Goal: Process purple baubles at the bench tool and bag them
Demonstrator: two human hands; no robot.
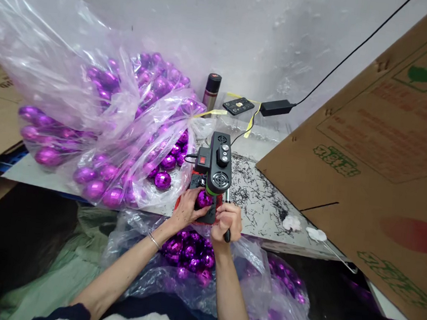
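Note:
My left hand (187, 208) grips a shiny purple faceted ball (204, 198), thumb and fingers closed around its sides. The ball sits under the head of a small black press-like machine (221, 163), on its dark base. Just right of it, my right hand (228, 222) is wrapped around a lever (227, 236) with a metal rod and black grip. The machine's tip, where it meets the ball, is hidden. Below my hands, a clear plastic bag (141, 269) holds many purple balls (188, 251).
A large clear bag (76, 49) of purple balls leans at the left. A dark bottle (212, 86), a flat black panel (238, 105) and a power adapter (276, 107) stand behind. Black scraps (248, 194) litter the table. A big carton (369, 161) borders the right.

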